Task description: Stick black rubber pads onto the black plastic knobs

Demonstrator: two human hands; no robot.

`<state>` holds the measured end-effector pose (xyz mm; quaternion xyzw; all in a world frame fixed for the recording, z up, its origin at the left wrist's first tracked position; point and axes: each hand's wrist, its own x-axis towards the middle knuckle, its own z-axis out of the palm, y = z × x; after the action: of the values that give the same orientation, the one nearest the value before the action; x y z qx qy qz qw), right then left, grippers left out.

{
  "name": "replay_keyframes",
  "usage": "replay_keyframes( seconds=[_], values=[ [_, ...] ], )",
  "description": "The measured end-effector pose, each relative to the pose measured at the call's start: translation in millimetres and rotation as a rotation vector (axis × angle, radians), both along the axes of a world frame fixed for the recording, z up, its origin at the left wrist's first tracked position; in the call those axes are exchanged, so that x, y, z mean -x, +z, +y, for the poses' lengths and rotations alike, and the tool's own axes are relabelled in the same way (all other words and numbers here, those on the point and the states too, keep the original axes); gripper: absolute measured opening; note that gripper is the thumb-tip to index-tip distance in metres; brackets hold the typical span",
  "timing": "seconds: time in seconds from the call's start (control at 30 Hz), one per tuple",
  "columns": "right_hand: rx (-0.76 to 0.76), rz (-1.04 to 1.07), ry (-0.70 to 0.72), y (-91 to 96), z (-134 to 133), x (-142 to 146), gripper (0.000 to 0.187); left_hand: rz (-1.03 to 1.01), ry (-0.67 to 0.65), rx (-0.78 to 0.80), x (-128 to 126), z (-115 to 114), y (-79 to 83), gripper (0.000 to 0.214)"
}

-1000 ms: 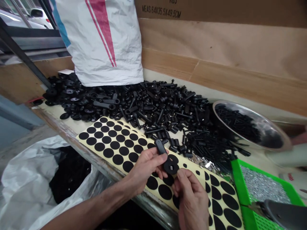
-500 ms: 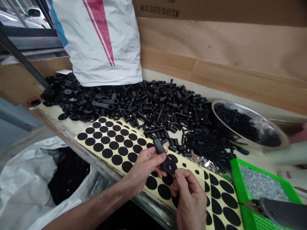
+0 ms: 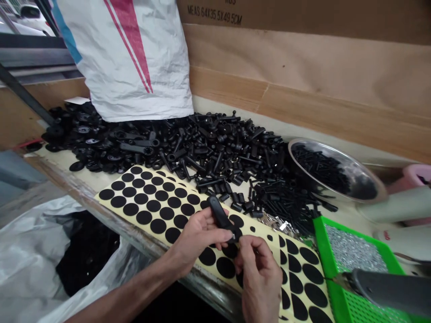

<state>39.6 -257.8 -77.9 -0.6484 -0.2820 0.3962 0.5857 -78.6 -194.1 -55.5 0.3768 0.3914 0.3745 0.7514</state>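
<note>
My left hand (image 3: 198, 235) grips a black plastic lever-shaped part (image 3: 218, 211), long arm pointing up and away, round end toward me. Its thumb presses on the round end, beside a small shiny metal piece (image 3: 233, 235). Close against that end, my right hand (image 3: 259, 273) has thumb and fingertips pinched together at the part's edge. What the pinch holds, if anything, is hidden. Beneath both hands lie pale yellow sheets (image 3: 258, 237) of round black stickers (image 3: 158, 225).
Behind the sheets spreads a heap of black plastic parts (image 3: 202, 139), under a white sack (image 3: 141, 58). A steel bowl (image 3: 373, 179) of black pieces, a green basket (image 3: 392, 264) of small shiny pieces and a dark power screwdriver (image 3: 387, 287) are at right. A white bag (image 3: 27, 251) hangs at lower left.
My left thumb has slid down the lever part onto its round end, covering more of the metal piece. The right hand stays pinched at its edge. The whole view has shifted slightly.
</note>
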Motion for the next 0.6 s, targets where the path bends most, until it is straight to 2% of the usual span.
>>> replay_keyframes(
  seconds=[0.1,0.23,0.33,0.47,0.6],
  values=[
    [-0.020,-0.181,-0.018,3.4,-0.7,0.1,0.028,0.015,0.000,-0.008,1.6,-2.7,-1.2,0.035],
    [-0.078,-0.708,-0.018,9.5,-0.9,-0.5,0.021,0.018,0.064,-0.045,0.5,-7.6,-2.6,0.038],
    [-0.025,-0.987,0.013,13.1,-1.7,-1.0,0.022,0.010,0.113,-0.077,-1.0,-10.3,-5.1,0.036],
    [0.023,-1.075,0.010,18.1,-4.4,-1.0,0.027,0.042,0.099,-0.113,0.2,-12.4,-7.9,0.031],
    [0.023,-1.114,0.064,22.7,-8.3,-1.1,0.032,0.005,0.117,-0.091,1.6,-14.8,-6.2,0.031]
  ],
)
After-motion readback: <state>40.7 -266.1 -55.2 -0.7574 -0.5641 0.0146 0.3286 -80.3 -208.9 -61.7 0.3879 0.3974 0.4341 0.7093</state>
